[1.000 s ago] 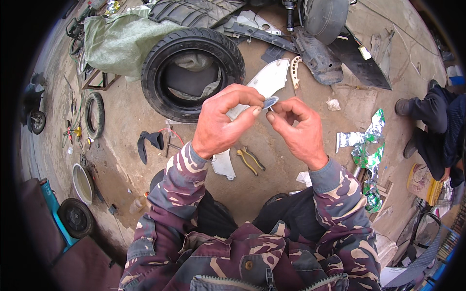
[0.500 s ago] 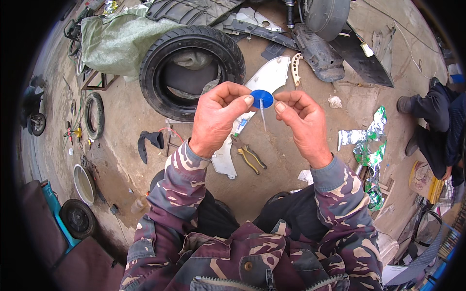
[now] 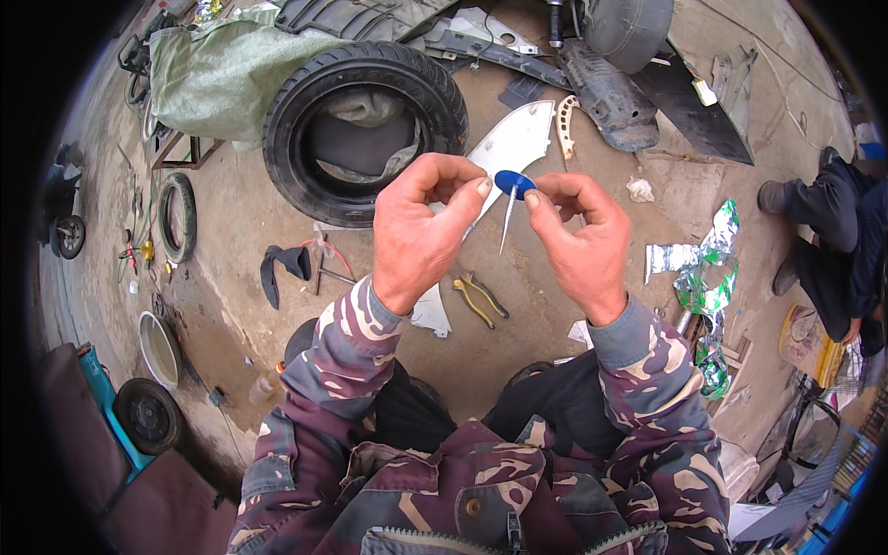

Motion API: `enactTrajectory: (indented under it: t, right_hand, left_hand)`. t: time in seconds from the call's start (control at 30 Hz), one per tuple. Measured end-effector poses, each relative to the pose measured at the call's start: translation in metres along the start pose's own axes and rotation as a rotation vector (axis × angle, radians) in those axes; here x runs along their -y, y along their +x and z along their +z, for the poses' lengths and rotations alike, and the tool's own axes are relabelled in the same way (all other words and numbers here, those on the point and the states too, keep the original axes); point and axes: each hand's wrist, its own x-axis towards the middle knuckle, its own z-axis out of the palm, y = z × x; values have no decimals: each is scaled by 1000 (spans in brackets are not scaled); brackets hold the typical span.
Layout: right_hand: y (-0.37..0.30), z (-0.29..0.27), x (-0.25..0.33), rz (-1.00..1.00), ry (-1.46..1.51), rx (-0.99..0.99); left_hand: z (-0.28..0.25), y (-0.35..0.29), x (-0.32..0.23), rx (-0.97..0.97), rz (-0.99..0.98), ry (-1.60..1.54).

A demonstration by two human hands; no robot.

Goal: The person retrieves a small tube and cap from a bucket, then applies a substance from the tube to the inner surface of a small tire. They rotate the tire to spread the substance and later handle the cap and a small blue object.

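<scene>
Between my two hands is a mushroom tyre plug (image 3: 514, 185), a blue round disc with a thin, pale, pointed stem hanging down. My right hand (image 3: 585, 242) pinches the disc's right edge between thumb and finger. At the disc's left edge, my left hand (image 3: 421, 227) has its thumb and forefinger pressed together; whether anything thin is between them I cannot make out. Beyond my left hand lies a black tyre (image 3: 277, 153) on its side. Below the hands, pliers with yellow and black handles (image 3: 476, 302) rest on the ground, and a white curved panel (image 3: 523, 134) lies behind the plug.
A pale green sack (image 3: 208, 88) and dark plastic panels (image 3: 356, 20) lie at the back. Crumpled green and silver foil (image 3: 708, 277) is on the right, near another person's legs (image 3: 823, 222). On the left are a smaller tyre (image 3: 178, 217) and a white basin (image 3: 159, 350).
The plug has shifted slightly right and its disc has tilted. My left fingers have come off the disc's face to its edge, while my right fingers now grip it.
</scene>
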Motion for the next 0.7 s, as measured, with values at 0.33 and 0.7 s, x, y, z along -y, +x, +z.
enactTrajectory:
  t: [0.33, 0.7]
  right_hand:
    - [-4, 7, 3, -433, -172, -21]
    - [-5, 8, 9, -533, -233, -65]
  left_hand:
    - [-2, -3, -13, 137, -192, -258]
    - [-4, -6, -10, 185, -230, -372]
